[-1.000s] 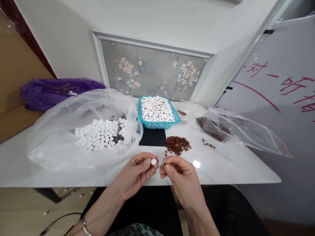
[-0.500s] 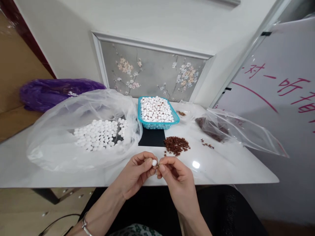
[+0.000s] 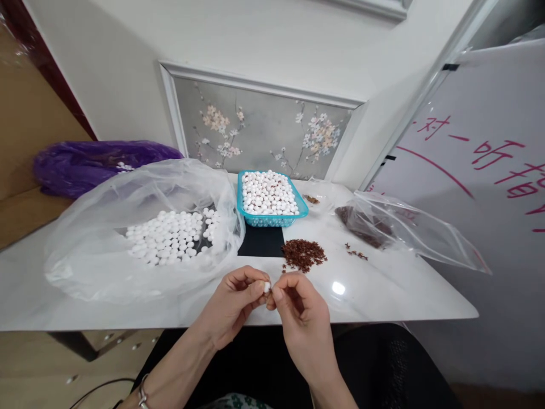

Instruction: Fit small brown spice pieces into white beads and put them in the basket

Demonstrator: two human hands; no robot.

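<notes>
My left hand (image 3: 236,304) pinches a small white ball (image 3: 267,287) between thumb and fingertips, just above the front edge of the table. Close against it, my right hand (image 3: 303,312) has thumb and forefinger pressed together at the ball's right side; whatever they hold is too small to make out. Beyond my hands lies a pile of small reddish-brown star-shaped pieces (image 3: 303,254). A blue plastic basket (image 3: 272,220) behind it is heaped with white balls, some showing brown specks. To the left, a clear plastic bag (image 3: 93,250) lies open with many loose white balls (image 3: 170,236) in it.
On the right are a zip bag of brown pieces (image 3: 366,227), a few scattered pieces (image 3: 356,251) and a small clear bag (image 3: 321,190). A purple bag (image 3: 102,165) lies at back left. A whiteboard (image 3: 460,187) stands beyond the table's (image 3: 383,301) right end.
The white ball is now more covered by my left fingertips, and my right fingertips stay close beside it. The camera view has tilted slightly; the things on the table lie as before.
</notes>
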